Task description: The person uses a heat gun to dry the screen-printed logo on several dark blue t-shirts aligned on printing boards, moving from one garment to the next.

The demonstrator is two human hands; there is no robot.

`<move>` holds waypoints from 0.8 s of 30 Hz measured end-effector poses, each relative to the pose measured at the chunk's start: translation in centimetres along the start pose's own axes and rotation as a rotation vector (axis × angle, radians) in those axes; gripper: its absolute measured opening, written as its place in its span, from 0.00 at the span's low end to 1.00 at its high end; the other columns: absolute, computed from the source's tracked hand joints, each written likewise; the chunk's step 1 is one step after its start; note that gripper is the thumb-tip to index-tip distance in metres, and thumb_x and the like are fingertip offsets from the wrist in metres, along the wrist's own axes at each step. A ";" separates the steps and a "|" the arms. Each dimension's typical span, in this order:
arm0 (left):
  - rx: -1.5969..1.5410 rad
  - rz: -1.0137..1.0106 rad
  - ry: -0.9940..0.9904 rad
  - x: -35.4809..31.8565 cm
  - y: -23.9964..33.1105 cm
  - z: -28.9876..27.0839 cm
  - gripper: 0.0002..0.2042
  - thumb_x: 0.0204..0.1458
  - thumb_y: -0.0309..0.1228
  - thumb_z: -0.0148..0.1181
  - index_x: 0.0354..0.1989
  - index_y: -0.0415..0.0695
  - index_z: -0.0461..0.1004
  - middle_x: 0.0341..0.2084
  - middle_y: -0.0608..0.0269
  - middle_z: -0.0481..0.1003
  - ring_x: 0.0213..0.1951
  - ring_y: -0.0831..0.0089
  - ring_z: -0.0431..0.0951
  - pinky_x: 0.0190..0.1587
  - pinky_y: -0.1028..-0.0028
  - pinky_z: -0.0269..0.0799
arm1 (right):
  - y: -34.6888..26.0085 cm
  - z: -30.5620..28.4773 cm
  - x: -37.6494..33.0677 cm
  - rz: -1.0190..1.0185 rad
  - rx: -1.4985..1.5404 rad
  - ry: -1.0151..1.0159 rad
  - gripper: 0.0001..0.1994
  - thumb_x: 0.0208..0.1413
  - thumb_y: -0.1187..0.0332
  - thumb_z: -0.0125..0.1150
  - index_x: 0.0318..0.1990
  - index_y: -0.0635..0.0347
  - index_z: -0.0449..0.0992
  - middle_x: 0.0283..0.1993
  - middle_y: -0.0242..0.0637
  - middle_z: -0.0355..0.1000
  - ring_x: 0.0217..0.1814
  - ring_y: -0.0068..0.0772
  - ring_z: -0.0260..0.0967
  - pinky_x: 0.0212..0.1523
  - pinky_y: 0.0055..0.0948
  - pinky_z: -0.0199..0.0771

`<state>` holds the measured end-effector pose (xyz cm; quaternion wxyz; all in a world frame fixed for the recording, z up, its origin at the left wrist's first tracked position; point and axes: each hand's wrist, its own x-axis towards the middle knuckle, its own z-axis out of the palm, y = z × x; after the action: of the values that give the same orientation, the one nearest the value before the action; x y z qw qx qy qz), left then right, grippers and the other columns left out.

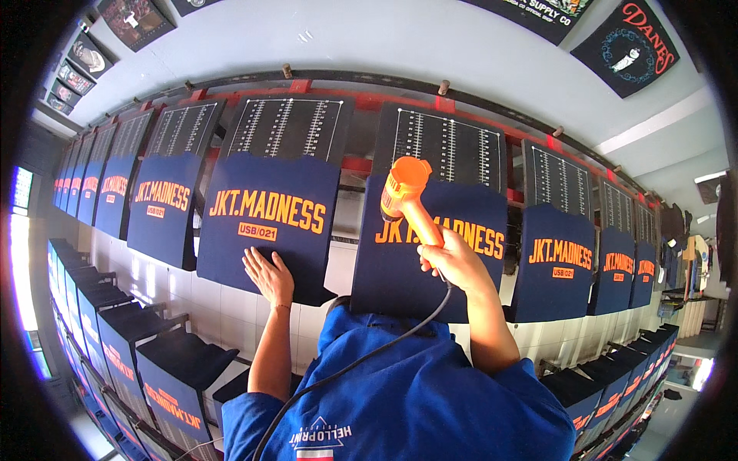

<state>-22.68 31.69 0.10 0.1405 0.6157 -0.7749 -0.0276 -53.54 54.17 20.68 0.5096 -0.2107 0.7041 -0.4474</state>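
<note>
Gripping an orange heat gun (406,194), the right hand (453,261) aimed at a navy shirt (442,246) (cord trailing down); the left hand (269,278) lay flat and released on the neighbouring shirt's (265,230) lower edge.

Heat gun (406,194): bright orange w/ black cord (361,361). Shirts (269,223): navy w/ orange print. Boards (288,127): black, white ruler lines.

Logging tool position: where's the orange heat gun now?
Head view, centre-right: the orange heat gun is in the right hand, over a navy shirt; the left hand rests on the neighbouring one.
</note>
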 end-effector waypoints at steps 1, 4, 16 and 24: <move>0.002 -0.006 -0.006 0.1 -0.1 0.1 0.30 0.65 0.44 0.40 0.68 0.34 0.51 0.69 0.45 0.50 0.72 0.50 0.44 0.72 0.58 0.37 | 0.2 0.1 0.1 -0.006 -0.008 0.003 0.14 0.58 0.69 0.57 0.49 0.64 0.67 0.30 0.30 0.69 0.28 0.19 0.71 0.26 0.19 0.71; 0.007 -0.022 -0.008 1.0 -0.4 0.5 0.31 0.64 0.45 0.40 0.68 0.33 0.49 0.69 0.44 0.49 0.72 0.51 0.43 0.72 0.59 0.35 | 1.0 0.6 0.4 -0.020 0.002 0.014 0.14 0.58 0.70 0.56 0.49 0.64 0.67 0.30 0.30 0.69 0.28 0.19 0.71 0.26 0.19 0.71; 0.035 -0.071 -0.027 7.5 -1.6 2.9 0.31 0.65 0.47 0.33 0.69 0.34 0.49 0.70 0.45 0.47 0.72 0.53 0.42 0.72 0.58 0.35 | 0.8 1.1 -2.8 0.063 -0.057 -0.077 0.15 0.57 0.68 0.58 0.48 0.66 0.67 0.30 0.31 0.70 0.27 0.21 0.72 0.26 0.20 0.72; 0.008 0.039 -0.077 5.7 -0.1 2.7 0.31 0.65 0.45 0.33 0.70 0.35 0.46 0.71 0.46 0.45 0.73 0.54 0.40 0.72 0.59 0.33 | 1.7 2.8 -2.4 0.021 -0.023 -0.051 0.21 0.57 0.66 0.59 0.55 0.65 0.65 0.28 0.32 0.71 0.24 0.19 0.70 0.21 0.20 0.69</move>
<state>-24.42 25.84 -1.42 0.1087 0.5995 -0.7917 -0.0454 -49.83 55.70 20.28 0.5294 -0.2206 0.6983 -0.4284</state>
